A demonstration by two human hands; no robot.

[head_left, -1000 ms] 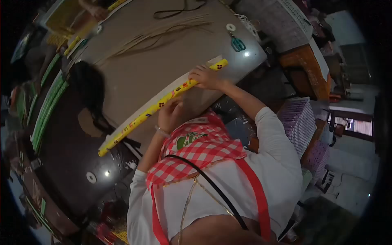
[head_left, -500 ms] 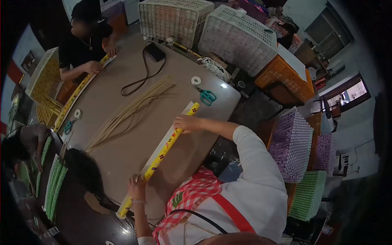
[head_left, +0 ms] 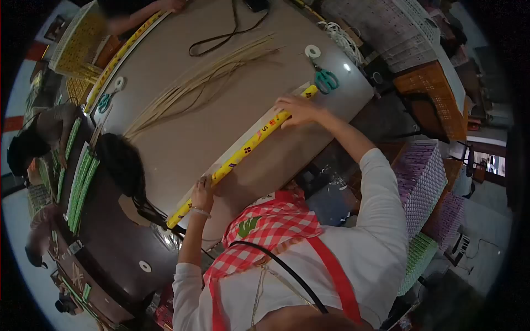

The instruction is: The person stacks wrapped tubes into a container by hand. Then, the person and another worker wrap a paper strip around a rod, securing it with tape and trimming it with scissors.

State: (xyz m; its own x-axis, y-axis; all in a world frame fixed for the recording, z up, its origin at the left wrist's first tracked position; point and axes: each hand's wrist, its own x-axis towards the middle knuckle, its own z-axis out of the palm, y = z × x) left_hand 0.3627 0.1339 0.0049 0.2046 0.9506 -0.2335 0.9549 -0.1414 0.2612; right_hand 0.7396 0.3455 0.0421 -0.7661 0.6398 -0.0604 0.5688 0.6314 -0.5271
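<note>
A long yellow printed paper roll with a white lengthwise edge lies slantwise on the table before me. My left hand grips it near its lower end, fingers over the white edge and thumb at the near side. Toward the upper end, my right hand is closed over the roll, knuckles bent and fingertips on its far side. Just beyond that end are teal-handled scissors and a white tape roll.
Thin tan strips lie in a loose bundle across the brown table. A black bag rests at the left. Across the table, a person's arm is beside another yellow strip. Purple-and-white stacked rolls stand at right.
The view has shifted, so the table and roll appear higher and farther right. Both hands stay on the roll; the right hand's fingers look more spread along it.
</note>
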